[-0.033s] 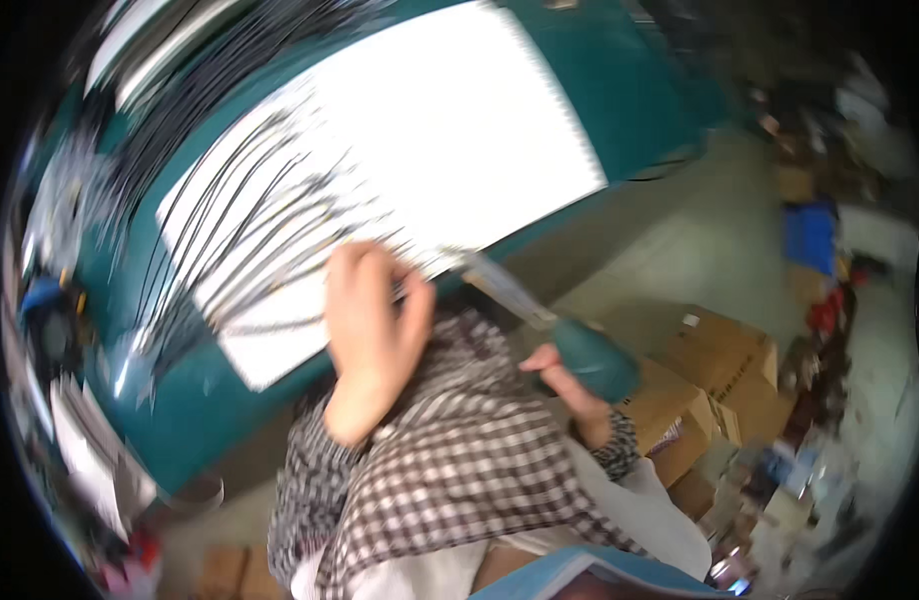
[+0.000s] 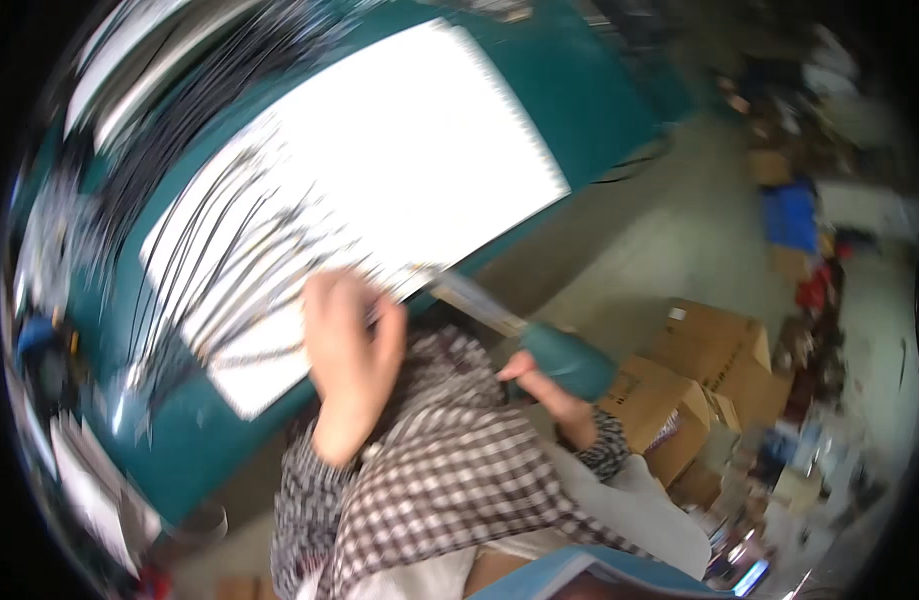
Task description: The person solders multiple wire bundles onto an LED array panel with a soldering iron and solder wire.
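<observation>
The picture is blurred by motion. My left hand (image 2: 345,350) lies at the near edge of a large white sheet (image 2: 410,150), fingers curled where several thin black wires (image 2: 215,245) end. Whether it grips any wire cannot be told. My right hand (image 2: 545,390) is closed around the teal handle of a tool (image 2: 568,362). The tool's pale, long front end (image 2: 472,298) points toward the sheet's edge, just right of my left hand. The sheet lies on a teal table (image 2: 605,95). Both forearms wear checked sleeves.
Brown cardboard boxes (image 2: 715,350) stand on the pale floor (image 2: 640,250) to the right of the table. A blue object (image 2: 788,215) and mixed clutter lie further right. Blurred items crowd the table's left end (image 2: 50,340).
The whole view has slid slightly left and down. My hands keep the same pose, and the right hand still holds the teal tool.
</observation>
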A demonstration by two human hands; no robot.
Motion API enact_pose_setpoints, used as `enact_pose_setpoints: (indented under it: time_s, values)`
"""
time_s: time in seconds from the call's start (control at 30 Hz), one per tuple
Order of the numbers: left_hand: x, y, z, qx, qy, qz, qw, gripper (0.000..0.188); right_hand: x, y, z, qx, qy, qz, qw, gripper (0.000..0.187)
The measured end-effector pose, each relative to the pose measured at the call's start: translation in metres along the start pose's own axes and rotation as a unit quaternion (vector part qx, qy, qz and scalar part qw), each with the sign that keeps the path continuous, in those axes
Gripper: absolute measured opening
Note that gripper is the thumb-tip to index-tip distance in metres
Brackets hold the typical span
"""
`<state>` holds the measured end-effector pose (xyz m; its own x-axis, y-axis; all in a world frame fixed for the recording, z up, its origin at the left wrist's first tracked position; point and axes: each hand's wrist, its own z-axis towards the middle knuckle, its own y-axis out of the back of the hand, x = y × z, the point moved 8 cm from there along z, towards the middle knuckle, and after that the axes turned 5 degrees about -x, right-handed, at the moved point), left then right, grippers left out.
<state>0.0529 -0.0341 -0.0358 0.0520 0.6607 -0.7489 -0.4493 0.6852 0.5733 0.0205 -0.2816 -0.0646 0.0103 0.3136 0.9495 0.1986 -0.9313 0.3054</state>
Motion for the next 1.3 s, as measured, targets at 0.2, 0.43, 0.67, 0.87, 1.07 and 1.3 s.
enact_pose_setpoints:
  time_s: [0.2,0.43,0.67,0.87,1.07,1.3]
  values:
    - [-0.012,0.013,-0.009,-0.017,-0.021,0.002,1.0,0.013,0.02,-0.016,0.027,-0.05,-0.093,0.305,0.946,0.01]
    - [-0.001,0.008,-0.01,-0.005,-0.028,0.005,1.0,0.011,0.019,-0.02,0.081,-0.085,-0.074,0.365,0.924,0.037]
    - [0.0,0.058,-0.021,-0.013,-0.066,0.014,0.998,0.023,0.017,-0.002,0.124,-0.027,-0.036,0.482,0.875,0.044]
    - [0.013,0.049,-0.029,0.099,-0.138,0.098,0.981,0.033,0.017,-0.006,0.146,-0.004,-0.052,0.48,0.876,0.043]
    - [0.005,0.045,-0.018,0.112,-0.14,0.071,0.981,0.025,0.027,-0.012,0.165,0.017,-0.05,0.488,0.871,0.042]
    - [0.015,0.15,-0.008,-0.107,0.075,-0.141,0.981,0.019,0.025,-0.006,0.222,0.094,-0.062,0.538,0.836,0.047]
